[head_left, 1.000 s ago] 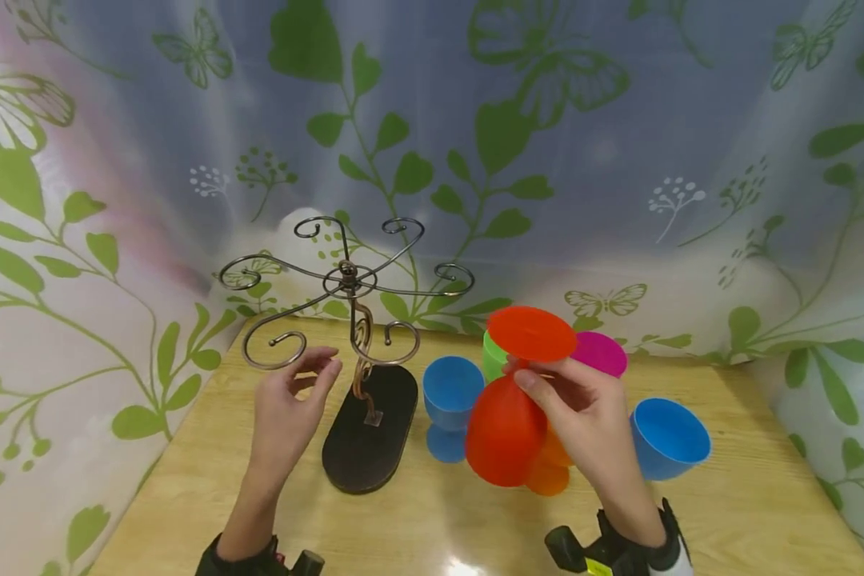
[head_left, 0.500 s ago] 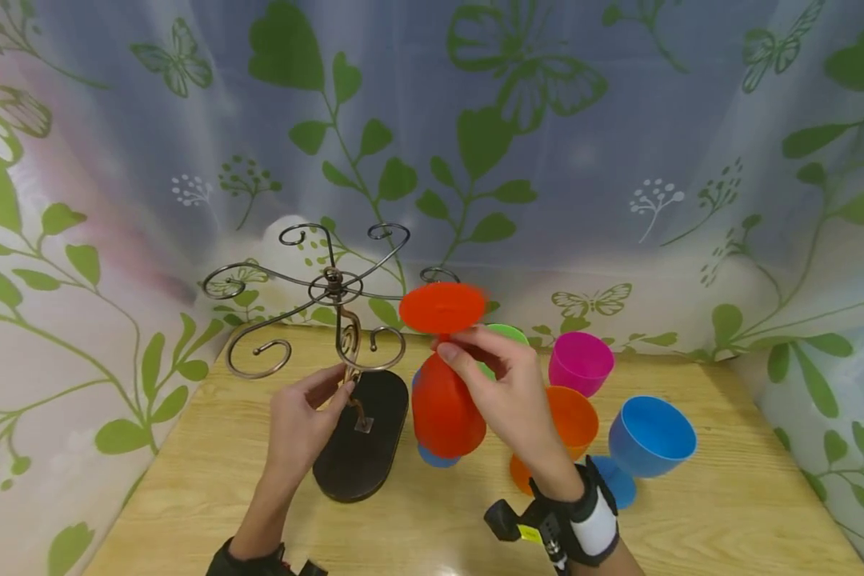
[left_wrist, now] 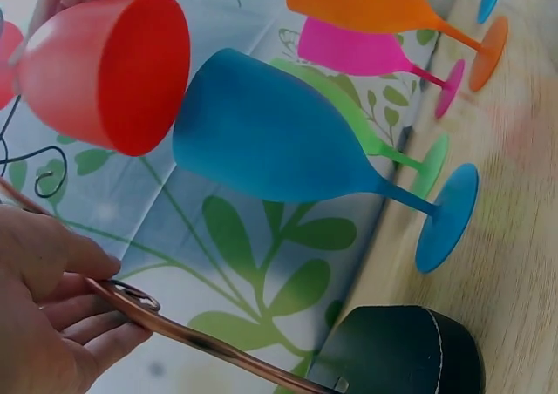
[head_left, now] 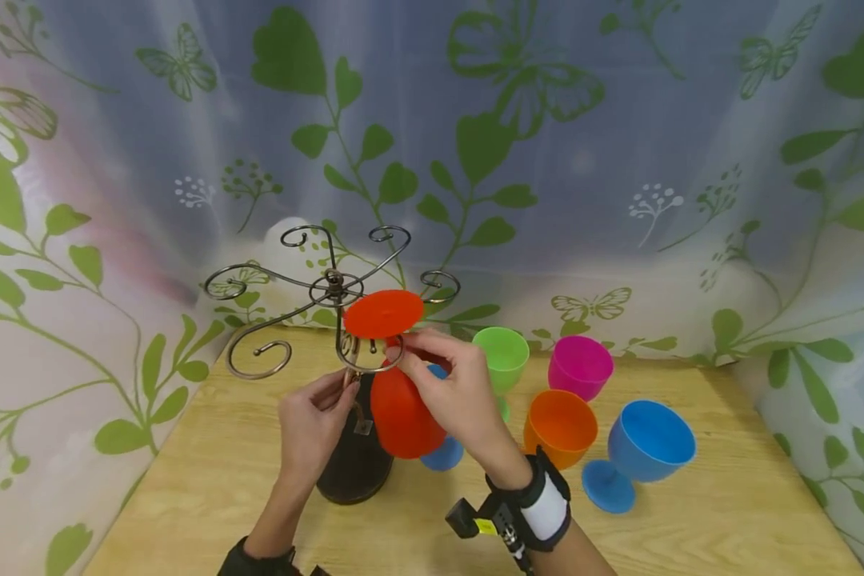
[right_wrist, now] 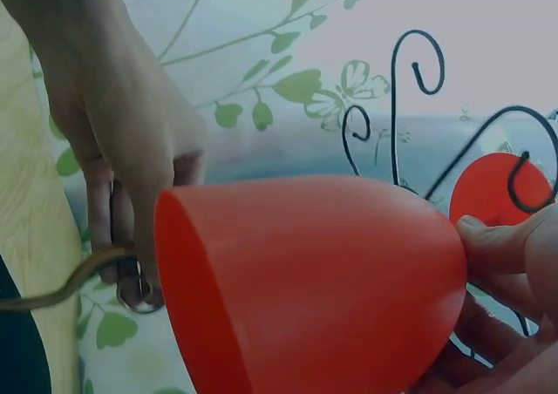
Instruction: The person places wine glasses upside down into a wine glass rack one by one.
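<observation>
An upside-down red plastic goblet [head_left: 401, 418] hangs from my right hand [head_left: 457, 392], which pinches its stem just under the foot. That stem is beside the front-right curl of a metal goblet rack [head_left: 336, 286], with the foot above the curl and the bowl below. Whether stem and curl touch, I cannot tell. My left hand [head_left: 315, 424] pinches the rack's copper-coloured post [left_wrist: 200, 346], low under the arms. The rack's black oval base [head_left: 353, 472] stands on the table, partly covered by the goblet. In the right wrist view, the red bowl [right_wrist: 331, 272] hides part of my left fingers.
Upright on the wooden table [head_left: 734, 480] stand a blue goblet [left_wrist: 270, 132] beside the rack, a light green one [head_left: 502, 352], a magenta one [head_left: 580, 368], an orange one [head_left: 562, 424] and another blue one [head_left: 651, 440] at right. A leaf-patterned curtain [head_left: 583, 200] rises behind.
My right hand has carried the red goblet left, from over the other goblets to the rack's front-right curl. My left hand has moved right and taken hold of the rack's post.
</observation>
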A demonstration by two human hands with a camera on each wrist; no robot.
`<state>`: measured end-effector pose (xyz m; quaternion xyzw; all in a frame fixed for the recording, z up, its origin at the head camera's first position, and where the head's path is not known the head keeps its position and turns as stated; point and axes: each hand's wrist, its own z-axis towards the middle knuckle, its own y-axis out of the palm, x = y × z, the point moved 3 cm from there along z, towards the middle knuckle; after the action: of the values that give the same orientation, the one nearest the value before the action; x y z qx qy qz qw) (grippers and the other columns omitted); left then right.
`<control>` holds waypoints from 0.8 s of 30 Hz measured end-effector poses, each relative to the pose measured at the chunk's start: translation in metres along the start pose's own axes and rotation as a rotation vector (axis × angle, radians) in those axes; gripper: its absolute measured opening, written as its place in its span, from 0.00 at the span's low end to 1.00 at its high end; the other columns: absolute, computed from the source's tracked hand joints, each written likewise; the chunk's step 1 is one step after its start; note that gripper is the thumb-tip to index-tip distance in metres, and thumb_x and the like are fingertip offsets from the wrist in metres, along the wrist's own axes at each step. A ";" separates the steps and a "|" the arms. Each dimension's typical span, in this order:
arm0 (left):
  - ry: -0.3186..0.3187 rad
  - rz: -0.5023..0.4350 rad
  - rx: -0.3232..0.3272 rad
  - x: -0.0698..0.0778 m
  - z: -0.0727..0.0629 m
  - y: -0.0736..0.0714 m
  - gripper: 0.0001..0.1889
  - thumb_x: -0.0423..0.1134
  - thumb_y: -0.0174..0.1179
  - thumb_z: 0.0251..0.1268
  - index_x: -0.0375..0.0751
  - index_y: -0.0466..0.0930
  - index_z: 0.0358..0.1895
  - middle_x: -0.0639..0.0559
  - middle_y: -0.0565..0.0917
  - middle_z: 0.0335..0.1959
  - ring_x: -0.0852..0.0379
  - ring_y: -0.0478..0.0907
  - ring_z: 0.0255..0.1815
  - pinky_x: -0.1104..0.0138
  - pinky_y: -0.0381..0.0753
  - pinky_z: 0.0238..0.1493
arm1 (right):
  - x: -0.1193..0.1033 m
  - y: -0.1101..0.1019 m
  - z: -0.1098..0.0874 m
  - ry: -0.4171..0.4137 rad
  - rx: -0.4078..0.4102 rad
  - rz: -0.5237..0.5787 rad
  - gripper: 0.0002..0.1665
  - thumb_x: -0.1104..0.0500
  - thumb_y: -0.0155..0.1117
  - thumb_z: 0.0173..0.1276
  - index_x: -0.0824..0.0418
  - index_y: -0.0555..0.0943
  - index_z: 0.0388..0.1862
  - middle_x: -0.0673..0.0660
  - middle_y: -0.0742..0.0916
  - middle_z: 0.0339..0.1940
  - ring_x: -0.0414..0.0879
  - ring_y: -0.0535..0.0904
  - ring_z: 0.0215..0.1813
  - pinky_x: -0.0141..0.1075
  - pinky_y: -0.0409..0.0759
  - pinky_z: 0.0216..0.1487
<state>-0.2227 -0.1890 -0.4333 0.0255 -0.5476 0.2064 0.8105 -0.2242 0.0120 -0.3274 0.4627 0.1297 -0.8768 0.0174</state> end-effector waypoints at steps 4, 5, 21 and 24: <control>-0.064 -0.009 -0.004 -0.003 -0.008 -0.008 0.14 0.28 0.70 0.65 0.28 0.87 0.52 0.35 0.88 0.47 0.43 0.88 0.46 0.72 0.86 0.39 | -0.001 0.015 -0.006 0.005 -0.039 0.029 0.08 0.64 0.69 0.71 0.62 0.90 0.46 0.51 0.91 0.45 0.43 0.86 0.49 0.41 0.86 0.52; -0.077 -0.008 -0.004 -0.003 -0.010 -0.010 0.14 0.27 0.69 0.65 0.28 0.87 0.52 0.35 0.88 0.47 0.42 0.87 0.47 0.72 0.86 0.39 | -0.002 0.019 -0.007 0.006 -0.049 0.037 0.07 0.64 0.70 0.71 0.62 0.90 0.46 0.51 0.91 0.45 0.42 0.86 0.49 0.41 0.86 0.52; 0.018 0.137 0.083 -0.002 0.001 -0.001 0.10 0.14 0.62 0.52 0.30 0.80 0.21 0.48 0.79 0.16 0.69 0.72 0.21 0.79 0.72 0.26 | -0.023 0.014 -0.014 -0.082 -0.131 0.083 0.12 0.64 0.75 0.66 0.59 0.90 0.48 0.51 0.91 0.46 0.43 0.86 0.49 0.41 0.86 0.52; -0.001 0.100 0.084 -0.002 0.002 0.001 0.05 0.16 0.66 0.55 0.26 0.88 0.32 0.39 0.88 0.27 0.57 0.87 0.29 0.79 0.81 0.32 | -0.024 0.005 -0.016 -0.090 -0.129 0.088 0.14 0.65 0.74 0.66 0.61 0.89 0.50 0.53 0.91 0.47 0.44 0.87 0.50 0.43 0.86 0.53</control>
<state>-0.2256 -0.1899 -0.4346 0.0324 -0.5393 0.2694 0.7972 -0.1970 0.0089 -0.3179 0.4258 0.1648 -0.8850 0.0914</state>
